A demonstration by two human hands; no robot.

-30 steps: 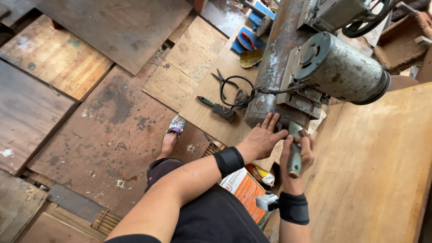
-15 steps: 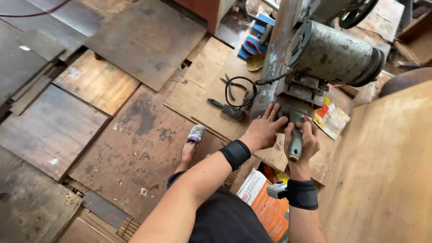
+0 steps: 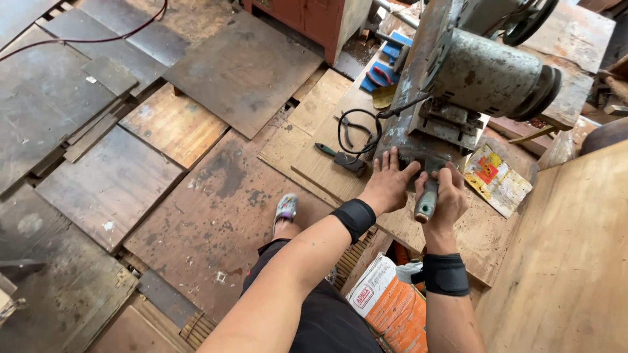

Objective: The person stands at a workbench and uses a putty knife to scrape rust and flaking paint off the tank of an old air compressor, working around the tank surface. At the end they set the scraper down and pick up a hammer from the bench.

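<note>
Head view: right hand [image 3: 447, 199] grips tool handle [image 3: 425, 201], pointing toward machine [image 3: 458, 85].

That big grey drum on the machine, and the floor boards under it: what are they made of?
The drum looks like cast or sheet metal, dull grey with worn, blotchy paint. The floor boards look like plywood sheets, brown, stained and scuffed, with layered edges showing in places.

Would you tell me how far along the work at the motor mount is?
Done: nothing visibly finished. In hand: the left hand braces against the machine's frame while the right hand grips a tool handle under the motor. Left: cannot tell.
</note>
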